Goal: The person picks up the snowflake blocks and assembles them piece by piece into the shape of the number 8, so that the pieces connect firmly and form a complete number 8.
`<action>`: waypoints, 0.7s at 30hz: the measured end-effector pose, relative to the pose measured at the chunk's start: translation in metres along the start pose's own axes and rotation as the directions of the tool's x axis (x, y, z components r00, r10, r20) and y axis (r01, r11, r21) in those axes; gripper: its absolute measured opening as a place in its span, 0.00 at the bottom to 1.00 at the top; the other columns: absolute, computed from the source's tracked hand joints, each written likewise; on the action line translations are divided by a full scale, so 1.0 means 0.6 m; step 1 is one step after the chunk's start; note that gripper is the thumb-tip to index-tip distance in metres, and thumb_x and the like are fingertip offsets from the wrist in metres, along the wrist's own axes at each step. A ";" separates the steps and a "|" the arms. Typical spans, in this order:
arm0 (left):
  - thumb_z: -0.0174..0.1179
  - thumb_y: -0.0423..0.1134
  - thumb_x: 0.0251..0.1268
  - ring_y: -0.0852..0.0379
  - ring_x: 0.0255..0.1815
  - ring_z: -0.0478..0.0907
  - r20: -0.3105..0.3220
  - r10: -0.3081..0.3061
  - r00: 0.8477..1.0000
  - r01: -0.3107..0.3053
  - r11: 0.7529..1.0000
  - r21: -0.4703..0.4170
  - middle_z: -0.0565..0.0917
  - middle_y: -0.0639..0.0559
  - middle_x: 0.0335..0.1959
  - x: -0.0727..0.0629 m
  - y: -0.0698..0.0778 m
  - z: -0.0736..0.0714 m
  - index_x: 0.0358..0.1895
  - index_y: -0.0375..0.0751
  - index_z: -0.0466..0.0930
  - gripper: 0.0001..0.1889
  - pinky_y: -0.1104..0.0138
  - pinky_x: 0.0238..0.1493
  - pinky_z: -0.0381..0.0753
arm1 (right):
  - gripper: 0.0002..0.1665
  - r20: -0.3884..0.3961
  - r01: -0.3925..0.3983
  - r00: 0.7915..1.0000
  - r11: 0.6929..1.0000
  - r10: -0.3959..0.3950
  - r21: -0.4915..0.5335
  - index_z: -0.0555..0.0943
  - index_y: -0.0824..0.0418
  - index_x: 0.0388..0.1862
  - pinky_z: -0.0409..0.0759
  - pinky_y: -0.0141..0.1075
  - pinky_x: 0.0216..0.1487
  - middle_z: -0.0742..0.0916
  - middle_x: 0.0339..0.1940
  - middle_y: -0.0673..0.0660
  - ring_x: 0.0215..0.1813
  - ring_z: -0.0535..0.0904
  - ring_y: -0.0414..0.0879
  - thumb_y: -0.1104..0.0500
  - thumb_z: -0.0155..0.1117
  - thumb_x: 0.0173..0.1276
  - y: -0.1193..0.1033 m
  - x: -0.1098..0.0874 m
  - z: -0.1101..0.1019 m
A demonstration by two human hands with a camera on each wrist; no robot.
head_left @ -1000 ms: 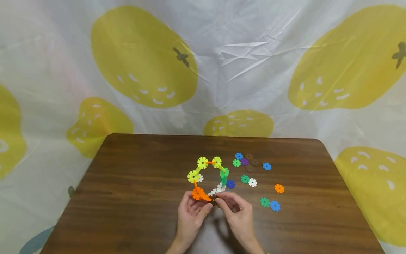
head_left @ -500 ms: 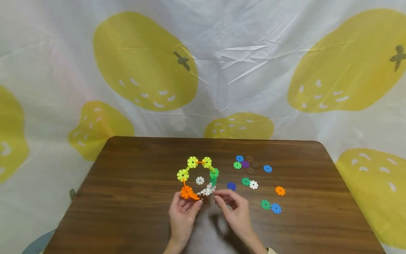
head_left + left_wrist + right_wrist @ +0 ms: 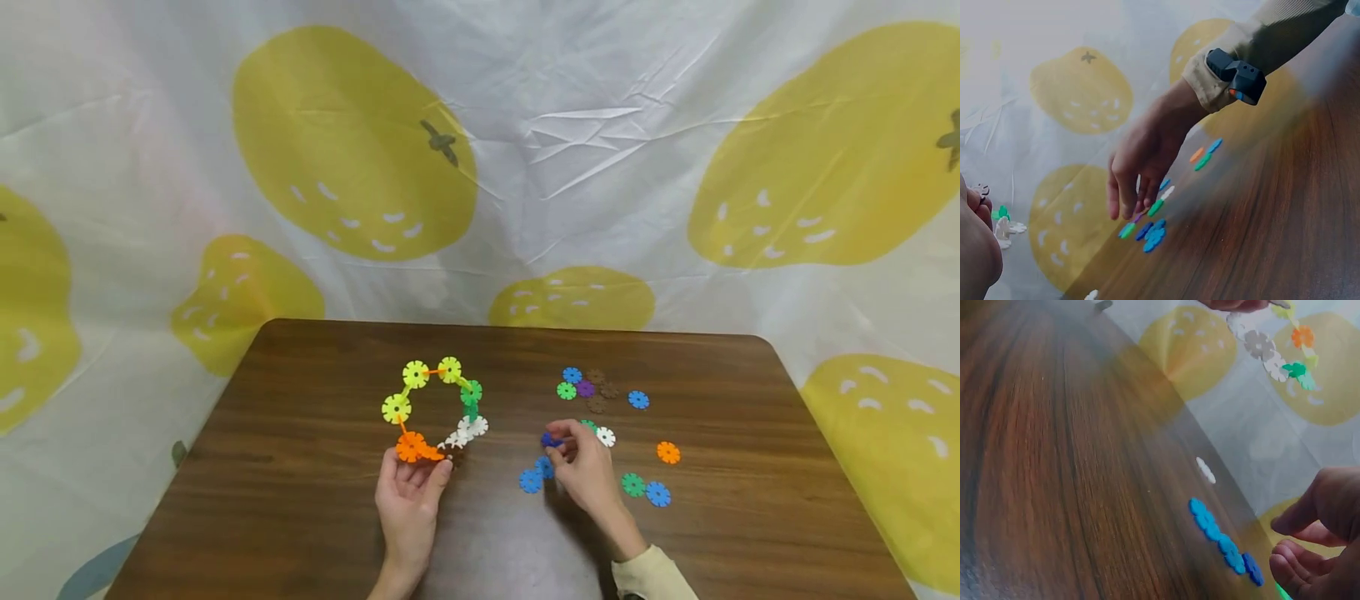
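Note:
My left hand (image 3: 408,504) holds up a ring of interlocking notched plastic discs by its lower edge. It pinches a brown disc (image 3: 453,456) beside the linked orange discs (image 3: 411,447). Around the ring run yellow discs (image 3: 396,408), green discs (image 3: 471,392) and white discs (image 3: 459,436). My right hand (image 3: 587,467) is low over the table, thumb and fingers around a dark blue disc (image 3: 549,439). In the right wrist view a gap shows between its thumb and fingers, and the dark blue disc (image 3: 1252,569) lies on the table.
Two light blue discs (image 3: 531,481) lie left of my right hand. Several blue, purple, green and brown discs (image 3: 596,404) are grouped farther back. A white disc (image 3: 605,437), an orange disc (image 3: 669,452) and a green disc (image 3: 633,484) lie to the right on the wooden table (image 3: 315,392).
My right hand has left the ring and moved right to the dark blue disc. My left hand has carried the ring leftward. The two light blue discs have come into view.

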State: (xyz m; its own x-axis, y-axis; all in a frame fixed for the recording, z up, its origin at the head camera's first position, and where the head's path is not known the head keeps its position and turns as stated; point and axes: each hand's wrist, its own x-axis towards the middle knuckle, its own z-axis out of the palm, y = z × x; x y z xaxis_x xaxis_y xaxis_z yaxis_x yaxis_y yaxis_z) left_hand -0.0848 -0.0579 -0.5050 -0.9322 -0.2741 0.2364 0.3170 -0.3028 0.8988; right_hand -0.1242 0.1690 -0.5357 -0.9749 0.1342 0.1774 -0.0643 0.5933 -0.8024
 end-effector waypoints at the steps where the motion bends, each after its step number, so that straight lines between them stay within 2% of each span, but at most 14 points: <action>1: 0.63 0.14 0.55 0.63 0.37 0.84 -0.002 -0.003 1.000 0.003 1.000 0.001 0.84 0.55 0.37 0.000 0.001 0.000 0.48 0.27 0.68 0.19 0.72 0.41 0.87 | 0.17 0.024 -0.002 1.000 1.000 0.003 -0.025 0.84 0.65 0.45 0.81 0.29 0.37 0.86 0.39 0.60 0.35 0.81 0.43 0.73 0.71 0.57 0.001 0.001 0.000; 5: 0.63 0.15 0.56 0.62 0.38 0.84 -0.010 -0.025 1.000 0.025 1.000 0.018 0.84 0.55 0.37 -0.001 0.005 -0.001 0.49 0.26 0.68 0.19 0.72 0.42 0.87 | 0.18 0.122 0.001 0.992 0.987 0.019 -0.161 0.84 0.63 0.44 0.80 0.38 0.40 0.84 0.38 0.58 0.36 0.78 0.45 0.71 0.73 0.52 -0.001 -0.005 0.000; 8: 0.64 0.16 0.57 0.62 0.38 0.84 -0.013 -0.051 0.999 0.052 0.998 0.042 0.84 0.55 0.38 0.000 0.007 -0.002 0.50 0.25 0.67 0.20 0.71 0.43 0.87 | 0.19 0.154 0.011 0.988 0.967 0.029 -0.255 0.85 0.62 0.43 0.81 0.46 0.42 0.83 0.40 0.58 0.40 0.77 0.49 0.71 0.74 0.50 -0.002 -0.013 0.000; 11: 0.64 0.17 0.58 0.61 0.38 0.84 -0.015 -0.068 0.998 0.069 0.997 0.047 0.83 0.52 0.38 0.000 0.008 -0.003 0.51 0.23 0.66 0.20 0.71 0.44 0.87 | 0.18 0.157 0.015 0.987 0.955 0.033 -0.296 0.84 0.62 0.42 0.82 0.51 0.45 0.83 0.42 0.59 0.43 0.78 0.52 0.70 0.75 0.51 -0.001 -0.016 0.001; 17: 0.63 0.16 0.57 0.61 0.38 0.84 0.000 -0.047 0.999 0.047 0.999 0.016 0.84 0.53 0.38 -0.001 0.005 -0.004 0.50 0.22 0.66 0.20 0.71 0.43 0.87 | 0.18 0.150 0.011 0.988 0.962 0.031 -0.272 0.77 0.58 0.37 0.80 0.47 0.40 0.83 0.35 0.55 0.37 0.78 0.49 0.71 0.75 0.52 0.002 -0.016 0.000; 21: 0.63 0.15 0.57 0.61 0.38 0.84 0.012 -0.043 0.999 0.043 0.999 0.003 0.84 0.55 0.38 -0.002 0.003 -0.004 0.50 0.21 0.66 0.19 0.71 0.42 0.87 | 0.16 0.097 0.031 0.995 0.989 -0.017 -0.148 0.80 0.57 0.35 0.83 0.37 0.36 0.87 0.29 0.52 0.32 0.82 0.44 0.75 0.72 0.54 -0.002 -0.021 -0.002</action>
State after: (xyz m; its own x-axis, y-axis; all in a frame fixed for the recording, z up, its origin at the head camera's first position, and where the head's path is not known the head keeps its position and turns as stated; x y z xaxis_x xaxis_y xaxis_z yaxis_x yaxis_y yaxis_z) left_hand -0.0830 -0.0601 -0.5044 -0.9470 -0.2498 0.2022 0.2764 -0.3120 0.9090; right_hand -0.1116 0.1677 -0.5366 -0.9898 0.0465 0.1348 -0.0626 0.7079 -0.7035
